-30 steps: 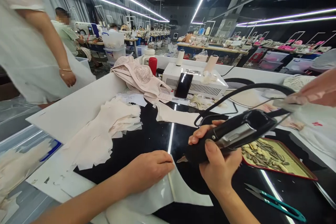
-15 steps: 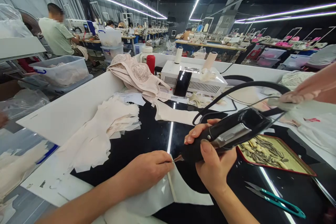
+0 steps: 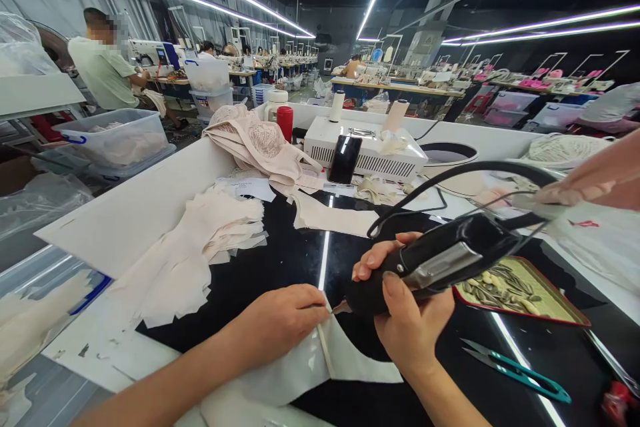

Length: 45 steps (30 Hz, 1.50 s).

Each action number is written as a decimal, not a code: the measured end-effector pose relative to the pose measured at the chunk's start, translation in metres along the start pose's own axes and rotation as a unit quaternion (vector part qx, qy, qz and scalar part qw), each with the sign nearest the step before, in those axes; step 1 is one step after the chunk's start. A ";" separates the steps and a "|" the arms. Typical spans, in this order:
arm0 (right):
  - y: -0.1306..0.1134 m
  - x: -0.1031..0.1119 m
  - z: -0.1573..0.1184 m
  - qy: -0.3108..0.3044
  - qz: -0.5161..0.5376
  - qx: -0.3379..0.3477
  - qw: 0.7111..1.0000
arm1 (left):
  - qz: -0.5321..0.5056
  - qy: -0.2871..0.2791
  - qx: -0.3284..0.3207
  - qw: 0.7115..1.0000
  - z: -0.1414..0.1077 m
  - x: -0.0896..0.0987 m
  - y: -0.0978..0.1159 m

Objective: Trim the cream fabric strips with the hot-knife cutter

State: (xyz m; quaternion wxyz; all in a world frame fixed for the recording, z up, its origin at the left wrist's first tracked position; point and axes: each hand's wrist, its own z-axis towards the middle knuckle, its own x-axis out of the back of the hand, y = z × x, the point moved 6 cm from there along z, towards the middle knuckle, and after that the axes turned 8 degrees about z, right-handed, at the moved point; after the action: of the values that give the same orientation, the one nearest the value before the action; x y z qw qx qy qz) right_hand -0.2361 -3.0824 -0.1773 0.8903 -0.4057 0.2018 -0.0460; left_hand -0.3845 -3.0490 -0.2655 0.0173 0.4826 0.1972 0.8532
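Note:
My right hand (image 3: 413, 320) is wrapped round a black hand-held tool (image 3: 435, 260) with a metal strip on its side and a black cable. The tool's small tip points left, close to the fingertips of my left hand (image 3: 295, 313). Those fingers are pinched together at the upper end of a narrow pale strip (image 3: 326, 350), which runs down across a light fabric piece (image 3: 360, 363) on the black tabletop. A thin dark object shows between the left fingers, too small to name.
Pale fabric pieces (image 3: 175, 260) lie at left. Teal thread snips (image 3: 525, 373) and a tray of seeds (image 3: 530, 290) are at right. Farther back are a phone (image 3: 345, 159), a white box (image 3: 367, 147) and a red bottle (image 3: 285, 123). Another person's arm (image 3: 600, 173) reaches in.
The view has shifted slightly. Both hands keep their hold, with the tool tip still beside my left fingertips. The other person's arm at the right sits slightly lower.

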 end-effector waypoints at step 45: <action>-0.017 0.009 -0.018 0.007 -0.001 0.005 1.000 | 0.147 0.009 -0.072 0.987 -0.011 -0.005 0.020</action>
State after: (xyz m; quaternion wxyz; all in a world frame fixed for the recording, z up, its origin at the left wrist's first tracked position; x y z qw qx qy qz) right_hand -0.2336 -3.1081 -0.1782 0.8911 -0.4007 0.2071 -0.0502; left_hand -0.3875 -3.0722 -0.2679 -0.0750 0.4963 0.0623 0.8626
